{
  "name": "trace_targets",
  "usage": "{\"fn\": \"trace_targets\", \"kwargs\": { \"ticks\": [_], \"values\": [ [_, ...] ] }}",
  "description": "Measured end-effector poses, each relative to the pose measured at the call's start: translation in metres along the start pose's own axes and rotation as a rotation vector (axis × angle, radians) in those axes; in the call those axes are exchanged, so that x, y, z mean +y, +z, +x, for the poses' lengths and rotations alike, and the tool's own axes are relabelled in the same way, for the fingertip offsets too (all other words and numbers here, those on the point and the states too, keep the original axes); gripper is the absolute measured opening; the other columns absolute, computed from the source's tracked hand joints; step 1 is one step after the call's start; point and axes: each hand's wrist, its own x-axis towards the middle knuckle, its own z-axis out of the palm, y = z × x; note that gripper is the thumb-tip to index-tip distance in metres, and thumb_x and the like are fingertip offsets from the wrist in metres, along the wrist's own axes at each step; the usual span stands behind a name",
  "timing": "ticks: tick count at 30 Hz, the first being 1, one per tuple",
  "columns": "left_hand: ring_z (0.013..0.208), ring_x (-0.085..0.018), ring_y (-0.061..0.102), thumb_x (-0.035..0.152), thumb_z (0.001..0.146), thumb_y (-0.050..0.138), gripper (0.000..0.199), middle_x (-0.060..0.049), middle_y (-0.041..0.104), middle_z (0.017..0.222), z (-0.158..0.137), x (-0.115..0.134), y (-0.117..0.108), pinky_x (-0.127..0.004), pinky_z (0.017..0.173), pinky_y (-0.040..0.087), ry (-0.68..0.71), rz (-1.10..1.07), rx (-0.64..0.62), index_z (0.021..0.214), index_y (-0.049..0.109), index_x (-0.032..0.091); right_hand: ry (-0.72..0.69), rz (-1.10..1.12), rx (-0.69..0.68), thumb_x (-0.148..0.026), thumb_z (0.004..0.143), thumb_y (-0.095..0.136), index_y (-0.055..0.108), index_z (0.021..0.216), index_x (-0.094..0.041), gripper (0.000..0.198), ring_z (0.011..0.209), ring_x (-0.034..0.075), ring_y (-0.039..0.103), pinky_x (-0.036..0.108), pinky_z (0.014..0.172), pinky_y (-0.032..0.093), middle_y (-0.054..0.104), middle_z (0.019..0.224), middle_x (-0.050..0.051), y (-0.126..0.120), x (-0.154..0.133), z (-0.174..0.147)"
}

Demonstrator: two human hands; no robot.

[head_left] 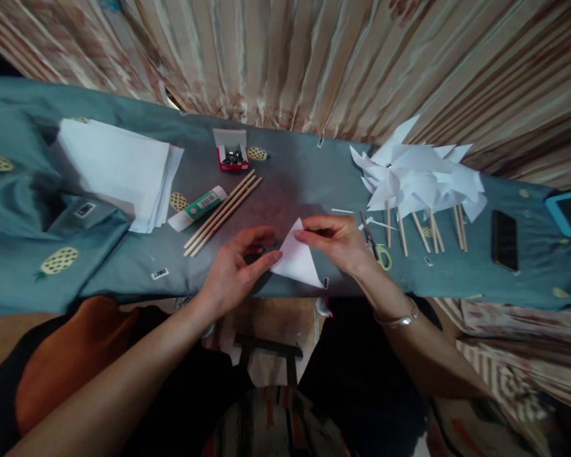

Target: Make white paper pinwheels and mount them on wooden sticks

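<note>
Currently, the half-open left hand (234,266) touches a white paper triangle (298,263) at nine o'clock; the right hand (340,241) pinches its twelve-o'clock tip.

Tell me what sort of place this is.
Probably a room at home used for crafts: white paper pinwheels on thin, pale wooden sticks, a blue-green pineapple-print tablecloth and a pleated beige fabric curtain.

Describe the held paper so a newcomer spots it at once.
Midway along the front of the tablecloth, a left hand and right hand flank one paper. Unlike the stacked sheets and the pinwheels, it is a small triangle.
</note>
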Motion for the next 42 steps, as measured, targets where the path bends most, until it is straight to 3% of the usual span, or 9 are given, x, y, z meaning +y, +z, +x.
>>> {"fn": "trace_targets", "kwargs": {
  "ticks": [5,11,16,21,26,42],
  "values": [
    [0.101,-0.024,0.069,0.031,0.086,0.067,0.028,-0.010,0.070,0.114,-0.005,0.013,0.015,-0.043,0.092,0.059,-0.014,-0.054,0.012,0.111,0.062,0.022,0.013,0.208,0.253,-0.037,0.071,0.079,0.074,0.078,-0.025,0.015,0.068,0.014,0.066,0.031,0.071,0.056,0.075,0.076,-0.001,-0.009,0.008,-0.019],
    [0.094,-0.023,0.069,0.029,0.086,0.066,0.009,-0.007,0.070,0.105,0.004,0.019,0.020,-0.041,0.086,0.062,-0.016,-0.042,0.010,0.092,0.067,0.024,0.003,0.175,0.337,-0.038,0.072,0.078,0.070,0.075,-0.024,0.015,0.064,0.013,0.063,0.030,0.068,0.055,0.072,0.073,-0.003,-0.016,0.014,-0.018],
    [0.089,-0.021,0.069,0.033,0.085,0.066,0.010,-0.006,0.071,0.101,0.012,0.022,0.025,-0.039,0.083,0.062,-0.028,-0.012,0.015,0.088,0.066,0.023,-0.055,0.090,0.357,-0.036,0.078,0.073,0.069,0.079,-0.025,0.012,0.068,0.014,0.064,0.031,0.069,0.055,0.071,0.075,-0.003,-0.019,0.011,-0.021],
    [0.078,-0.020,0.070,0.030,0.081,0.069,0.009,-0.004,0.072,0.086,0.016,0.021,0.029,-0.036,0.075,0.062,-0.112,-0.121,-0.021,0.084,0.065,0.022,-0.114,0.014,0.385,-0.031,0.080,0.072,0.070,0.079,-0.025,0.007,0.067,0.014,0.062,0.030,0.066,0.053,0.068,0.073,-0.003,-0.018,0.001,-0.027],
    [0.075,-0.021,0.071,0.035,0.080,0.070,0.015,-0.004,0.073,0.080,0.021,0.018,0.031,-0.038,0.073,0.061,-0.168,-0.159,-0.038,0.086,0.065,0.022,-0.113,-0.037,0.386,-0.035,0.080,0.074,0.070,0.079,-0.024,0.012,0.062,0.013,0.056,0.029,0.060,0.049,0.065,0.069,-0.003,-0.019,-0.005,-0.030],
    [0.068,-0.017,0.064,0.028,0.078,0.062,0.011,-0.002,0.071,0.074,0.030,0.025,0.031,-0.029,0.065,0.048,-0.109,0.143,-0.179,0.074,0.068,0.020,-0.148,-0.048,0.355,-0.030,0.081,0.075,0.073,0.079,-0.021,0.009,0.059,0.009,0.055,0.025,0.060,0.049,0.065,0.068,-0.004,-0.018,-0.002,-0.033]
  ]
}}
